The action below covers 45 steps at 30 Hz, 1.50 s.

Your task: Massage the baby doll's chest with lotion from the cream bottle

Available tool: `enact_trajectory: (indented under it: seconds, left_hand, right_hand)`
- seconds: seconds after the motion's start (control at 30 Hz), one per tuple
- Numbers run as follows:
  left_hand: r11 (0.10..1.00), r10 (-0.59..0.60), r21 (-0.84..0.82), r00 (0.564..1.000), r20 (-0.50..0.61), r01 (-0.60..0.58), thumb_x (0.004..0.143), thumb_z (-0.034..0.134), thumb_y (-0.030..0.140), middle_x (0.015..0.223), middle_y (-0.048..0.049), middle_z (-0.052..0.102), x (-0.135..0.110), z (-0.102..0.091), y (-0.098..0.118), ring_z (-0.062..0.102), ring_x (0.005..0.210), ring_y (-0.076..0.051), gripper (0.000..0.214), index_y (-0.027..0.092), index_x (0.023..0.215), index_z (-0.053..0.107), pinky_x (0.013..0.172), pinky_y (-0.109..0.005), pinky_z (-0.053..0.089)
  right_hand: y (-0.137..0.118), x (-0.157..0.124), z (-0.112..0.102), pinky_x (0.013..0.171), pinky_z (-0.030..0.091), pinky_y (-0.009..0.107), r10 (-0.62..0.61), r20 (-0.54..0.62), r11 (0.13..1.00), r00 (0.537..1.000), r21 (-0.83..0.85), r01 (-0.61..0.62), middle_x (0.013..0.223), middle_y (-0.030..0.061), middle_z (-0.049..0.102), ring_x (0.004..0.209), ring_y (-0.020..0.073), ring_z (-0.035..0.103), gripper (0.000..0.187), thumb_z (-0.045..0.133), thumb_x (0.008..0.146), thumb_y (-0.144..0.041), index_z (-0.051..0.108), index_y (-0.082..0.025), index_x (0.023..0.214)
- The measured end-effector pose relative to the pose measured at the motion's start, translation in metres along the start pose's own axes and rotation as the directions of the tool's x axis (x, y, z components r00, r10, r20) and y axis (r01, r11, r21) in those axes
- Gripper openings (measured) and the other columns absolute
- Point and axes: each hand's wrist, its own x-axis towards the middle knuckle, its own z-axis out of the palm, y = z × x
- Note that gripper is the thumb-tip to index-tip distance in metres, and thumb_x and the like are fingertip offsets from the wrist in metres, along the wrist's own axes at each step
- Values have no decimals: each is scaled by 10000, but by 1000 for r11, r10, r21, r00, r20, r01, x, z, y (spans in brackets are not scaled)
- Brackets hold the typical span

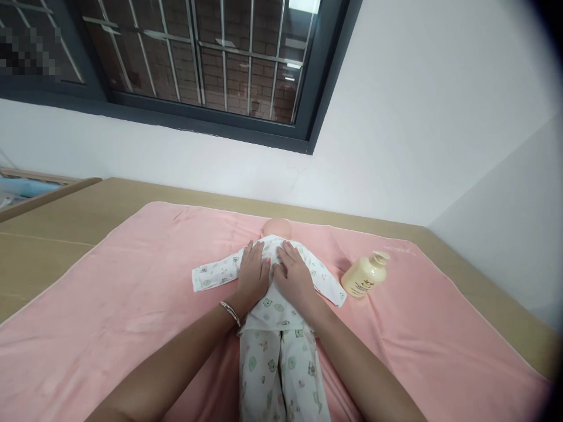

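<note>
doll point(278, 305): lies flat in the middle of the pink towel, head far from the person, legs near; it wears a white top and pants with little green pictures, and the sleeves stick out to both sides
left hand point(254, 274): flat on the doll's chest; the grip is wide, fingers straight, holding nothing
right hand point(294, 278): flat on the chest just beside the left hand; its grip is wide too and holds nothing
bracelet point(230, 313): thin, on the left wrist
towel point(132, 293): pink, spread over the desk point(53, 234)
bottle point(364, 276): pale yellow, with a pump top, tilted on the towel near the doll's right-side sleeve
window point(197, 58): dark frame with bars, behind the desk
</note>
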Motion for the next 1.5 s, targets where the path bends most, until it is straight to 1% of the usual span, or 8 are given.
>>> enact_trajectory:
  seconds: [0.63, 0.77, 0.9, 0.97, 1.03, 1.13, 1.2, 1.5]
  left_hand:
    - [999, -23, 28, 1000, 18, 23, 934, 364, 309, 1378, -177, 492, 3, 2, -6, 288, 1401, -320, 431, 112, 1298, 485, 1144, -566, 251]
    - [1000, 3, 14, 1000, 13, -4, 895, 425, 277, 1418, -170, 451, 13, -1, -5, 266, 1408, -343, 380, 139, 1222, 559, 1137, -593, 249]
    - [975, -40, -219, 999, -5, 38, 924, 393, 342, 1442, -132, 436, 38, -8, 35, 252, 1416, -316, 364, 171, 1173, 596, 1159, -582, 206]
    - [871, -99, -481, 994, 37, 105, 954, 329, 387, 1400, -109, 490, 54, -6, 72, 332, 1384, -253, 400, 187, 1180, 592, 1179, -505, 214]
    - [615, -188, -738, 961, 205, 278, 961, 305, 442, 1368, -111, 528, 69, 4, 115, 411, 1340, -218, 444, 187, 1206, 573, 1173, -433, 253]
    - [88, -171, -782, 783, 598, 616, 951, 205, 552, 1391, -161, 500, 86, 27, 173, 422, 1339, -227, 597, 158, 1258, 532, 1141, -401, 305]
    - [-120, -137, -682, 669, 731, 721, 934, 208, 590, 1443, -193, 429, 93, 44, 198, 383, 1366, -231, 661, 122, 1324, 466, 1138, -373, 302]
    - [-263, -86, -485, 480, 873, 834, 920, 262, 577, 1423, -262, 401, 80, 70, 197, 533, 1234, -274, 690, 98, 1414, 313, 966, -414, 485]
  right_hand:
    - [-8, -21, 4, 1147, 228, 513, -15, 55, 999, 998, -49, 17, 1496, 146, 296, 1415, 280, 158, 497, 417, 919, -186, 442, -65, 1400]
    - [-5, -48, -22, 1133, 277, 498, -66, 108, 997, 992, -23, 68, 1505, 138, 278, 1414, 273, 168, 535, 456, 899, -193, 415, -83, 1420]
    - [15, -65, -71, 1133, 276, 499, 3, 21, 998, 1000, -62, -2, 1513, 109, 269, 1405, 264, 209, 554, 447, 884, -197, 407, -128, 1432]
    - [33, -63, -97, 1133, 256, 524, 83, -124, 988, 989, -118, -98, 1524, 99, 245, 1412, 273, 179, 558, 417, 894, -211, 384, -137, 1446]
    - [55, -54, -121, 1134, 231, 545, 134, -284, 966, 950, -177, -189, 1522, 127, 239, 1415, 281, 163, 566, 388, 904, -223, 351, -101, 1455]
    - [83, -38, -144, 1132, 216, 549, 192, -400, 923, 896, -237, -303, 1480, 189, 310, 1405, 299, 191, 573, 379, 879, -199, 369, -15, 1421]
    - [95, -32, -149, 1133, 219, 529, 214, -397, 910, 892, -250, -330, 1408, 195, 422, 1369, 286, 290, 549, 355, 852, -146, 426, -7, 1378]
    - [101, -29, -135, 1115, 264, 440, 235, -442, 876, 866, -289, -386, 1239, 143, 596, 1231, 235, 481, 435, 335, 855, -109, 642, -69, 1161]
